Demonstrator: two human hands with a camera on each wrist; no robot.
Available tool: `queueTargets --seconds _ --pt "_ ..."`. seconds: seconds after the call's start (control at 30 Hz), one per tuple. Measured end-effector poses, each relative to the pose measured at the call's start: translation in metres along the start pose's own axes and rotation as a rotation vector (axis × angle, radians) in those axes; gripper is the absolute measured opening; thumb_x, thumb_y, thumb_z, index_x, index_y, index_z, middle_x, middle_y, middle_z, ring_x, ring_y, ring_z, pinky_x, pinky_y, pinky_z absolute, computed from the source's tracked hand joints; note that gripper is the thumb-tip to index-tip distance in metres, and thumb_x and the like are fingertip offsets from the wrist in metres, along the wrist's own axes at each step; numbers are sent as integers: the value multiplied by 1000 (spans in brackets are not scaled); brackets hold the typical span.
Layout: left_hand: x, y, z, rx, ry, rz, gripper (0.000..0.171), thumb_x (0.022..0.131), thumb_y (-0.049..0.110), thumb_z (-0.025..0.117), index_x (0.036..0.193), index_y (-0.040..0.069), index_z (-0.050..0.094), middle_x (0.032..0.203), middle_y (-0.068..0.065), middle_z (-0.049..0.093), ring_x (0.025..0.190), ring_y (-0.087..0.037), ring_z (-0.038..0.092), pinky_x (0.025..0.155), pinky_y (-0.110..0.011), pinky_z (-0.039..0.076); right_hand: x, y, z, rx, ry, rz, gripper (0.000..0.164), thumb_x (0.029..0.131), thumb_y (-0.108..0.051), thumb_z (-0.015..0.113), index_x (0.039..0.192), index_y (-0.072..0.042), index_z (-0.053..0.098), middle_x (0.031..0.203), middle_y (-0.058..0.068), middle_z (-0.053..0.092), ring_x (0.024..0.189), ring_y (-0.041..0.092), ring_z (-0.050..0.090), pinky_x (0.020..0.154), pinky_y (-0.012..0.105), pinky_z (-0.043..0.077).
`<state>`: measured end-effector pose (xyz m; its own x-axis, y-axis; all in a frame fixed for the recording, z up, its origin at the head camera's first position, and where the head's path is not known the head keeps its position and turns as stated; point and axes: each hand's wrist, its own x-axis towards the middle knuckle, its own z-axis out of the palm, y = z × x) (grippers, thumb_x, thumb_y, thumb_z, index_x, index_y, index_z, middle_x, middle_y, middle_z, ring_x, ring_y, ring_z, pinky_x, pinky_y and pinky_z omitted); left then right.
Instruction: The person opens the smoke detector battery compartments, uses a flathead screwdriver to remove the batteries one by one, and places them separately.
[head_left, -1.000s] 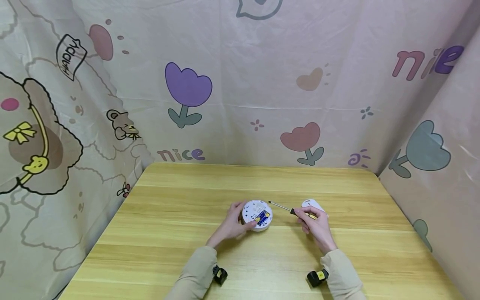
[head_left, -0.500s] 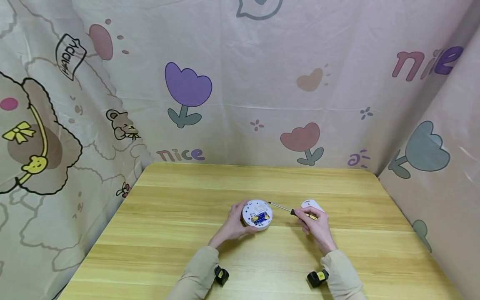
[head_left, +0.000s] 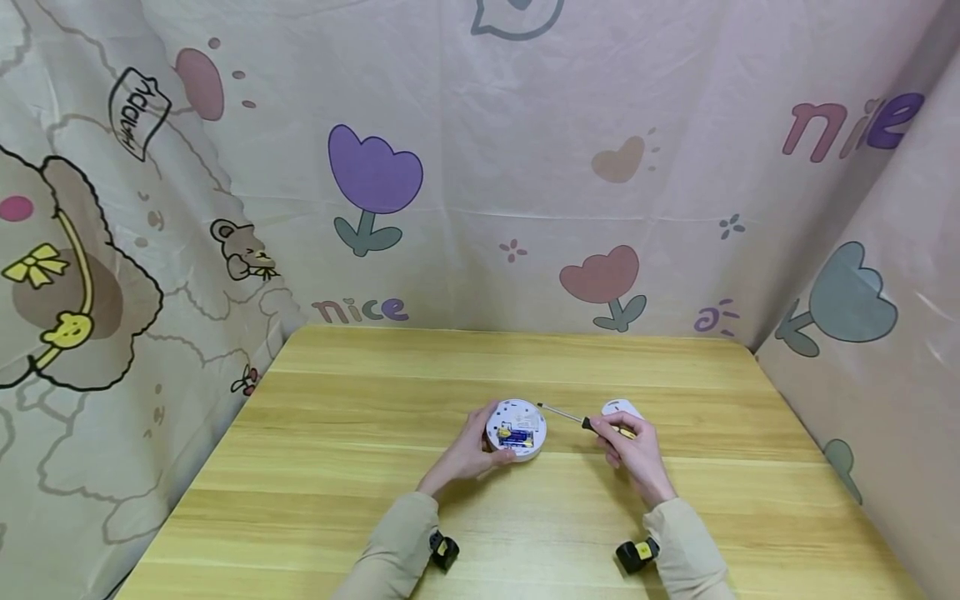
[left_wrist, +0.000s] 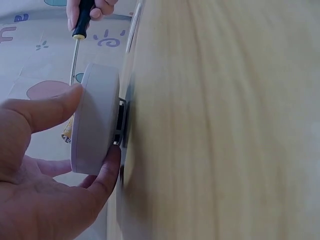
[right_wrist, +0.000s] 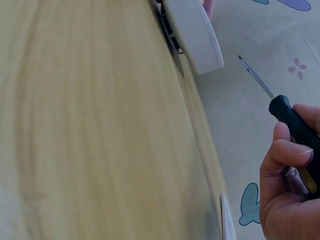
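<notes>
My left hand [head_left: 468, 450] grips a round white battery-powered device [head_left: 516, 417] by its rim, thumb on the near edge. Its underside faces up, showing small holes, a label and blue-and-yellow batteries [head_left: 517, 437] in an uncovered compartment. In the left wrist view, the device [left_wrist: 97, 120] stands edge-on, with a dark bracket-like part on the table side. My right hand [head_left: 636, 450] holds a screwdriver [right_wrist: 295, 120] by its dark green and yellow handle. Its metal tip points left, beside the device's upper right rim; in the right wrist view a gap shows between them.
A white, rounded flat piece [head_left: 619, 407] lies on the wooden table [head_left: 360, 400] behind the right hand, which partly hides it. A patterned curtain [head_left: 480, 167] hangs behind the table and along both sides. Black cameras [head_left: 636, 556] are strapped at both wrists.
The device has turned clockwise in my left hand, so the batteries now lie nearly level. My left thumb has moved off the battery area to the rim. The right hand and screwdriver barely moved.
</notes>
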<state>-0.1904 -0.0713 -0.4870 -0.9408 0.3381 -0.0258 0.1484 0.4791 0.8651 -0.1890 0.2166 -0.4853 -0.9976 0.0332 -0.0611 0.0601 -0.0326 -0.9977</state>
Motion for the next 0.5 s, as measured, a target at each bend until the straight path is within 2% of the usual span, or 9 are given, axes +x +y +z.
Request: queueTargets --seconds 0.2,0.5 --pt "1 0 1 -25 13 -14 94 83 15 81 157 0 24 155 -34 28 136 -52 42 114 -59 43 -1 1 1 0 6 1 9 92 -15 73 92 -6 71 80 0 70 52 4 48 44 16 37" --pt "1 0 0 -40 30 -23 89 85 20 79 156 2 28 154 -31 33 138 -49 42 117 -61 39 0 0 -2 -10 -14 4 6 92 -17 73 90 -11 72 78 -4 66 53 3 48 44 16 37"
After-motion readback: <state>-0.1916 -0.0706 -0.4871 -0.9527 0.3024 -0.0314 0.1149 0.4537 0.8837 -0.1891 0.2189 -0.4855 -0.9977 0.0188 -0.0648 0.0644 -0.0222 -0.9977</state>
